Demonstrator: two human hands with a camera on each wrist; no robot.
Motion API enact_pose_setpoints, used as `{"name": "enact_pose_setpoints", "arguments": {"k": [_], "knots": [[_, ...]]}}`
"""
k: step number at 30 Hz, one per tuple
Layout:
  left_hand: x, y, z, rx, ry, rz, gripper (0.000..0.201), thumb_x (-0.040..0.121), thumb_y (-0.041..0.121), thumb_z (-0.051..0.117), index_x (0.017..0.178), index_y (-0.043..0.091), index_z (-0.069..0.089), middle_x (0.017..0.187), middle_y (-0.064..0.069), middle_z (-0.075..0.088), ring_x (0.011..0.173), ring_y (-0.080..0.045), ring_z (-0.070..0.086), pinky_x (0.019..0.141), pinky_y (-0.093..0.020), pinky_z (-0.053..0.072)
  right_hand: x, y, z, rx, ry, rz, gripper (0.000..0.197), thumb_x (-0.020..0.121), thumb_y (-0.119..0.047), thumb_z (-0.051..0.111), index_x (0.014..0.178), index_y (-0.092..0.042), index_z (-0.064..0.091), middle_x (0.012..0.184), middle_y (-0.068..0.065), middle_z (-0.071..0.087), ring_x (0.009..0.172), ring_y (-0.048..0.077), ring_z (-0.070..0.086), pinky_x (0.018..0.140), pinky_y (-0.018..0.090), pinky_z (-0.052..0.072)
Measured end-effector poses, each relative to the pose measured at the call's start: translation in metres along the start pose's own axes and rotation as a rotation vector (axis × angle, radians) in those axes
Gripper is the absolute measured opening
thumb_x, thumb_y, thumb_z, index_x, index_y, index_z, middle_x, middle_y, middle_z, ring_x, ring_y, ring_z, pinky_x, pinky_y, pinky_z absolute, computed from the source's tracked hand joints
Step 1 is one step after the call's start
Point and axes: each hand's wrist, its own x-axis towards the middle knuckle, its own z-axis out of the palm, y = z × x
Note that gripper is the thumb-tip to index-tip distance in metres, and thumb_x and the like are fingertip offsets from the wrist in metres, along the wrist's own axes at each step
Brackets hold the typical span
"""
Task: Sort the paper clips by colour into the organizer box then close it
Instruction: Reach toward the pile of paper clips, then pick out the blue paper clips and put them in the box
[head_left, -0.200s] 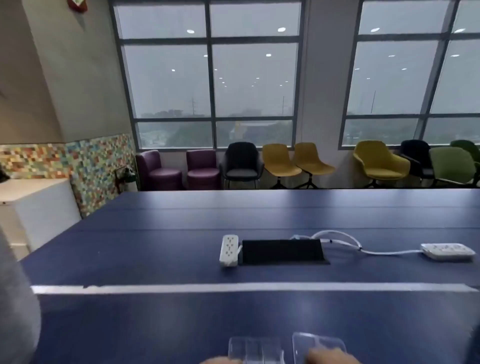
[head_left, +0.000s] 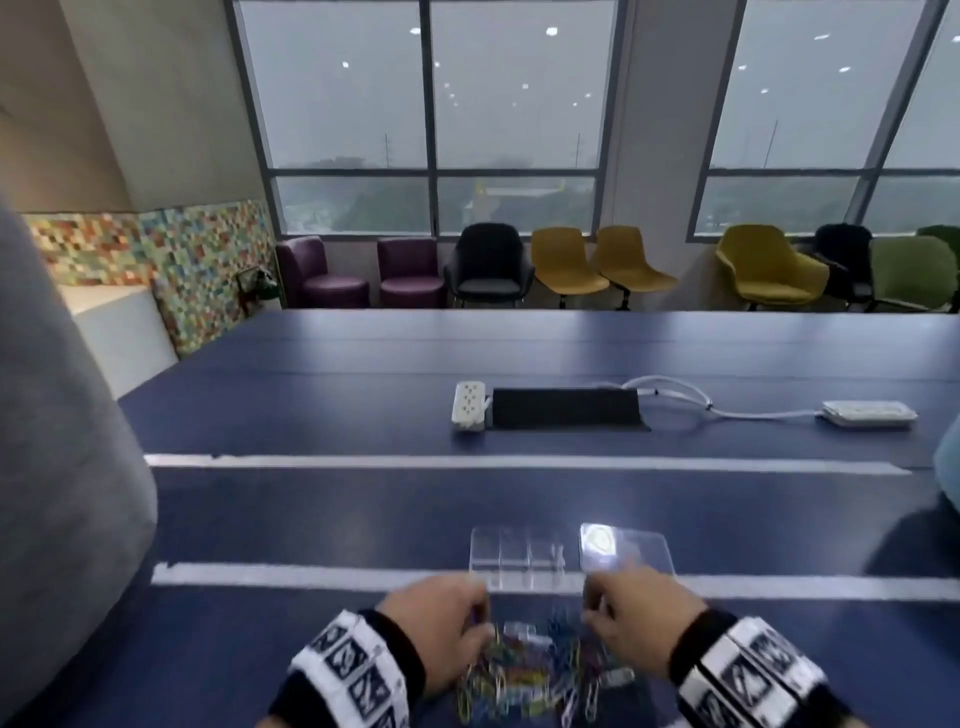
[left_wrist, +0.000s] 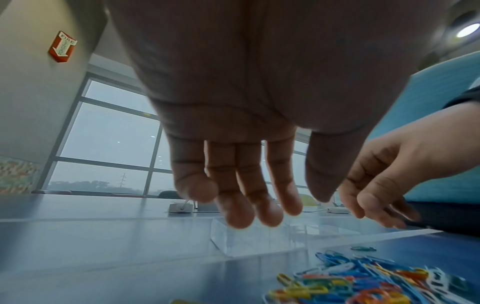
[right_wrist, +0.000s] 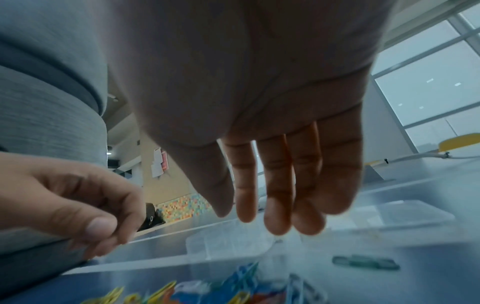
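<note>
Paper clips of many colours, blue, yellow, orange, white and green among them, lie in a loose heap on the blue table, directly beneath and between the two hands. One green clip lies apart from the heap, off to the right hand's far right side. Left hand hangs over the left edge of the heap with its palm down; the left wrist view shows its fingers straight, slightly spread and pointing down toward the table, holding nothing. Right hand hangs over the right edge of the heap in the same manner, fingers extended and close together, thumb relaxed alongside, nothing between them. Whether either set of fingertips touches the clips cannot be told. Just beyond the fingertips of both hands sits the clear organizer box, open, its row of small compartments ahead of the left hand and its lid folded out flat on the table ahead of the right hand. No clips can be made out in the compartments. Well beyond the box, two white power strips lie beside a black cable hatch.
</note>
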Motion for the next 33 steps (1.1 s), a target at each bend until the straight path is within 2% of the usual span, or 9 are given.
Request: {"name": "enact_pose_setpoints", "arguments": {"k": [1,3,5,10,15,21,27,30,33], "knots": [[-0.009,0.003,0.003,0.021,-0.036,-0.015,0.021,0.088,0.037,0.050,0.096,0.020,0.059,0.108,-0.002,0.064,0.102,-0.021,0.058,0.086,-0.026,0.043,-0.004,-0.005,0.006,-0.031,-0.037,0.007,0.026,0.091,-0.032,0.047,0.104,-0.016,0.062,0.113,0.005,0.066,0.105,0.021,0.061,0.088,0.025,0.046],[-0.018,0.004,0.008,0.078,-0.019,-0.015,0.022,0.089,0.032,0.051,0.098,0.015,0.061,0.110,-0.004,0.063,0.105,-0.022,0.057,0.086,-0.025,0.042,-0.014,-0.013,0.012,-0.064,-0.041,0.002,0.026,0.090,-0.027,0.048,0.104,-0.013,0.065,0.111,0.006,0.067,0.103,0.022,0.062,0.084,0.023,0.046],[-0.025,0.008,0.007,0.108,-0.019,-0.021,0.022,0.089,0.030,0.051,0.099,0.014,0.062,0.111,-0.005,0.064,0.106,-0.021,0.057,0.085,-0.024,0.041,-0.021,-0.017,0.019,-0.073,-0.066,0.017,0.025,0.088,-0.025,0.049,0.105,-0.013,0.064,0.113,0.007,0.067,0.105,0.023,0.060,0.085,0.024,0.045],[-0.031,0.007,0.018,0.100,-0.066,-0.035,0.017,0.086,0.030,0.054,0.095,0.018,0.062,0.106,-0.005,0.067,0.101,-0.024,0.060,0.085,-0.030,0.046,-0.026,-0.014,0.028,-0.065,-0.089,0.037,0.024,0.084,-0.016,0.049,0.103,-0.019,0.063,0.116,0.006,0.065,0.108,0.024,0.059,0.090,0.027,0.046],[-0.032,0.002,0.026,0.071,-0.086,-0.051,0.012,0.085,0.034,0.053,0.090,0.025,0.058,0.103,-0.002,0.064,0.097,-0.024,0.060,0.088,-0.038,0.050,-0.017,-0.013,0.030,-0.076,-0.084,0.020,0.025,0.088,-0.009,0.047,0.105,-0.017,0.064,0.115,0.005,0.066,0.106,0.022,0.060,0.090,0.029,0.047],[-0.008,0.002,0.022,0.020,-0.063,0.027,0.011,0.088,0.026,0.054,0.093,0.019,0.061,0.098,-0.001,0.065,0.092,-0.018,0.058,0.082,-0.028,0.047,0.012,-0.011,0.024,-0.076,-0.025,-0.023,0.031,0.089,-0.005,0.044,0.108,-0.022,0.062,0.111,0.006,0.063,0.096,0.022,0.062,0.085,0.029,0.051],[0.022,-0.001,0.021,0.045,-0.146,0.031,0.012,0.089,0.026,0.052,0.096,0.024,0.062,0.103,0.000,0.065,0.097,-0.020,0.058,0.088,-0.037,0.050,0.037,-0.006,0.028,-0.113,-0.093,-0.125,0.039,0.089,-0.006,0.048,0.115,-0.032,0.061,0.116,0.006,0.063,0.098,0.024,0.062,0.088,0.037,0.054],[0.031,-0.001,0.022,0.051,-0.180,0.037,0.014,0.089,0.024,0.052,0.097,0.026,0.063,0.105,0.002,0.064,0.098,-0.020,0.058,0.089,-0.038,0.051,0.044,-0.003,0.027,-0.142,-0.112,-0.192,0.042,0.090,-0.008,0.048,0.118,-0.036,0.060,0.118,0.005,0.063,0.103,0.023,0.061,0.089,0.036,0.053],[0.036,-0.004,0.021,0.063,-0.227,0.037,0.018,0.088,0.022,0.053,0.100,0.028,0.066,0.104,0.002,0.065,0.096,-0.020,0.060,0.088,-0.039,0.052,0.046,-0.003,0.026,-0.165,-0.116,-0.236,0.035,0.090,-0.014,0.051,0.117,-0.033,0.063,0.116,0.005,0.064,0.103,0.024,0.061,0.085,0.033,0.051]]}}
